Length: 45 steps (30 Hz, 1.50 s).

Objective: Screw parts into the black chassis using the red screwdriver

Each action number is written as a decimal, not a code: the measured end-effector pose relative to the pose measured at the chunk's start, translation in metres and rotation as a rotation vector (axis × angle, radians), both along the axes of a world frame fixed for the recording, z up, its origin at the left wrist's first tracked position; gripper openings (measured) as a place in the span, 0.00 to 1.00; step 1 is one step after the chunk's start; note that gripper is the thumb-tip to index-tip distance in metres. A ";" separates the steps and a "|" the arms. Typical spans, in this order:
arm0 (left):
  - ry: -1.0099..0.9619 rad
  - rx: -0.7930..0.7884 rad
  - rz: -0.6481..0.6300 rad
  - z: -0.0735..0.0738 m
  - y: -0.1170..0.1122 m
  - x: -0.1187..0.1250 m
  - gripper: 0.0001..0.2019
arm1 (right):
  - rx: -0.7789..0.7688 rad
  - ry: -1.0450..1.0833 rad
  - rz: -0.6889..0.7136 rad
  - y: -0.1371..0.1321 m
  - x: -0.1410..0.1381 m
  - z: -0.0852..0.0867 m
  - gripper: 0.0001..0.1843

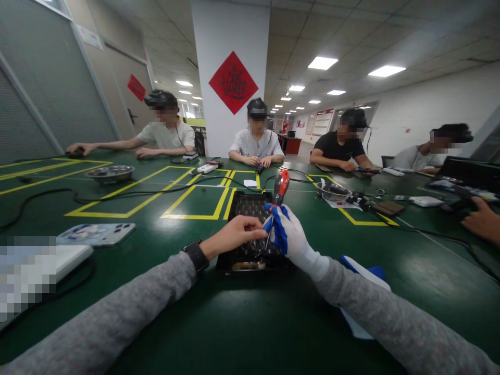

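My right hand, in a white and blue work glove, is closed around a screwdriver. Its red and black handle points up, and the thin shaft slants down toward a black open case. Bare and wearing a black wristwatch, my left hand is closed in a pinch beside the gloved fingers; what it pinches, if anything, is hidden. Both hands are over the case, which lies flat on the green table with a dark, bumpy interior. A brownish strip shows at its near end.
A second glove lies partly under my right forearm. At left are a phone and a white device. Metal bowls and black cables lie farther off. Several people sit around the table; another person's hand reaches in at right.
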<state>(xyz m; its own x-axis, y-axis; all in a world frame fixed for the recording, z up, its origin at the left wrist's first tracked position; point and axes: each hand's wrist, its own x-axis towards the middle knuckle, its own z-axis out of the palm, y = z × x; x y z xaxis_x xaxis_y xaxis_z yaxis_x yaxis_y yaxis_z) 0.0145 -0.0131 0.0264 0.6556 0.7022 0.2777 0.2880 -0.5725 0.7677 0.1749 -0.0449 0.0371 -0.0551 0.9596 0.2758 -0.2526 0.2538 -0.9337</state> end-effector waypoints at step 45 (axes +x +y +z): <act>0.035 0.005 -0.249 -0.004 0.003 -0.006 0.11 | 0.005 -0.017 0.149 0.003 -0.002 -0.010 0.18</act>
<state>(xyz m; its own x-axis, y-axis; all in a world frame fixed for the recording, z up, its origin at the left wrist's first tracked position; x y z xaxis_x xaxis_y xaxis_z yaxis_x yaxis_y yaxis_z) 0.0082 -0.0105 0.0226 0.8173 0.5166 0.2553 0.1638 -0.6330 0.7566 0.1728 -0.0422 0.0268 -0.2017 0.9391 0.2781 -0.2722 0.2190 -0.9370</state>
